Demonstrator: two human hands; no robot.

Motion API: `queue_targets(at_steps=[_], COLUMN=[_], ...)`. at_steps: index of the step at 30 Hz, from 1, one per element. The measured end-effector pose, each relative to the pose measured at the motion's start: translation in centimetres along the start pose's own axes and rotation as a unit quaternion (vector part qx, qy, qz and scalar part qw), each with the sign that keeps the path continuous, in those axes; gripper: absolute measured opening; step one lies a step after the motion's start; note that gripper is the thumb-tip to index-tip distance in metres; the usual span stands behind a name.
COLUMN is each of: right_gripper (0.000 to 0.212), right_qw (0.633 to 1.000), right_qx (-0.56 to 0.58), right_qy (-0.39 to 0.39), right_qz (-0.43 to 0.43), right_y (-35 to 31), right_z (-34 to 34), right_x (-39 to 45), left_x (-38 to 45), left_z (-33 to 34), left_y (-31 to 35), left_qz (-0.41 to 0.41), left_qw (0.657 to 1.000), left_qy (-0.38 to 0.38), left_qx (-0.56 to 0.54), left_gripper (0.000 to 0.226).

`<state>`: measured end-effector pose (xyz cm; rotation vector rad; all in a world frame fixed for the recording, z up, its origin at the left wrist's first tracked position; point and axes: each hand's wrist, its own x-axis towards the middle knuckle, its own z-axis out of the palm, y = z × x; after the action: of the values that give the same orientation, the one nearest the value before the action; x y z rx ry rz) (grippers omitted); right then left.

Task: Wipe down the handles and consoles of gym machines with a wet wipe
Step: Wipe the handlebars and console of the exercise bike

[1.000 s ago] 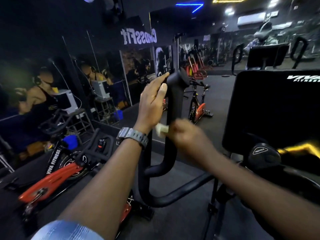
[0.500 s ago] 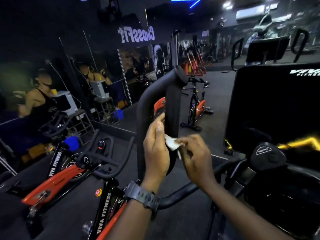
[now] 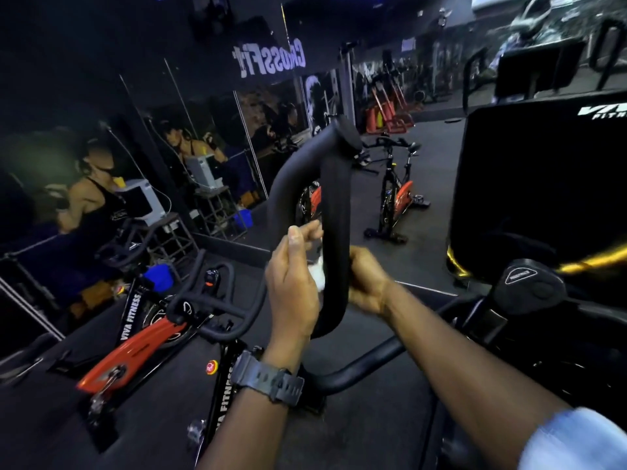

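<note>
The biggest thing I see is the black console (image 3: 543, 184) filling the right of the frame, with part of a white logo at its top right edge. Along the left and upper left runs a mirrored wall (image 3: 142, 140) with reversed "CrossFit" lettering above it. In the lower left stands a spin bike (image 3: 142, 337) with an orange frame and "VIVA FITNESS" on its black post; another orange bike (image 3: 397, 195) stands farther back, just right of centre.

In the middle of the frame rises the black looped handle (image 3: 336, 212) of the machine I am at, its padded right limb running from a rounded top down to a bend at centre.

My left hand (image 3: 291, 283) is just left of that limb, fingers curled, with the thumb and fingertips bunched near the top; a dark wristwatch (image 3: 268, 381) sits on that wrist. My right hand (image 3: 366, 279) is on the right side of the limb, fingers wrapped around the far side of it.

The wet wipe (image 3: 317, 274) shows as a small white wad between my left palm and the handle, touching the handle's left face. I cannot tell which hand's fingers actually pinch it.
</note>
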<state>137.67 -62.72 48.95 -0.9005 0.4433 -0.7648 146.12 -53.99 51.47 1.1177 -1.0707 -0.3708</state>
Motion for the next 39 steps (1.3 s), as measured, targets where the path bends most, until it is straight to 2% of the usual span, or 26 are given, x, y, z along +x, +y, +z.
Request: queue_targets(at_steps=[3,6,10,13,16,19,22,25,28,32,34,35,36,37,38,39], right_gripper=[0.045,0.052,0.037,0.030,0.047,0.041,0.033,0.030,0.027,0.017,0.007,0.006,0.012,0.016,0.015,0.012], right_qw=[0.994,0.989,0.998,0.996,0.996,0.991,0.988,0.987,0.988,0.971,0.965,0.959,0.944,0.912,0.850,0.753], right_qx=[0.063,0.032,0.024,0.062,0.051,0.084,0.060,0.016,-0.004,0.089,0.071,0.026,-0.053,-0.173,-0.326,-0.481], right_qy=[-0.033,-0.027,0.029,0.055,0.069,0.072,0.077,0.130,0.147,0.221,0.253,0.282,0.317,0.339,0.324,0.276], right_qz=[-0.088,-0.141,-0.054,-0.018,-0.013,-0.077,-0.121,-0.094,-0.039,0.000,0.004,-0.020,-0.071,-0.152,-0.256,-0.355], right_y=[-5.5,-6.0,3.4,8.7,7.5,3.8,5.7,11.6,15.7,15.6,14.8,14.6,14.3,13.9,13.3,12.6], right_z=[1.6,1.3,-1.8,-1.9,-2.1,-2.4,-2.6,-2.2,-1.2,0.9,1.8,2.1,2.3,2.5,2.6,2.3], right_x=[1.0,1.8,0.7,-1.9,-2.0,-1.7,-2.6,-4.4,-4.5,-4.3,-5.0,-5.4,-5.7,-5.8,-5.7,-5.4], left_x=[-0.1,-0.2,-0.7,-1.3,-2.0,-2.6,-3.4,-4.2,-5.3,-6.1,-6.0,-5.8,-5.7,-5.6,-5.6,-5.7], left_z=[-0.4,-0.8,-1.4,-2.1,-2.8,-3.4,-4.0,-4.6,-5.0,-5.8,-6.3,-6.5,-6.6,-6.6,-6.6,-6.5], left_y=[-0.1,-0.3,-1.4,-2.8,-3.9,-4.3,-5.0,-6.4,-7.5,-7.9,-8.3,-8.5,-8.7,-8.9,-9.1,-9.3], left_qz=[0.028,0.037,0.004,-0.032,-0.063,-0.049,-0.064,-0.090,-0.089,-0.054,-0.036,-0.038,-0.042,-0.045,-0.044,-0.044], left_qw=[0.999,0.999,0.999,0.997,0.992,0.992,0.990,0.988,0.988,0.991,0.991,0.991,0.992,0.993,0.993,0.995], left_qy=[-0.016,-0.006,-0.054,-0.077,-0.110,-0.114,-0.120,-0.122,-0.108,-0.058,-0.039,-0.035,-0.035,-0.036,-0.035,-0.034], left_qx=[0.031,0.039,-0.004,0.004,0.003,0.029,0.028,0.027,0.066,0.106,0.122,0.120,0.115,0.108,0.099,0.088], left_gripper=[0.058,0.057,0.058,0.059,0.058,0.060,0.060,0.062,0.060,0.045,0.043,0.043,0.045,0.047,0.048,0.048])
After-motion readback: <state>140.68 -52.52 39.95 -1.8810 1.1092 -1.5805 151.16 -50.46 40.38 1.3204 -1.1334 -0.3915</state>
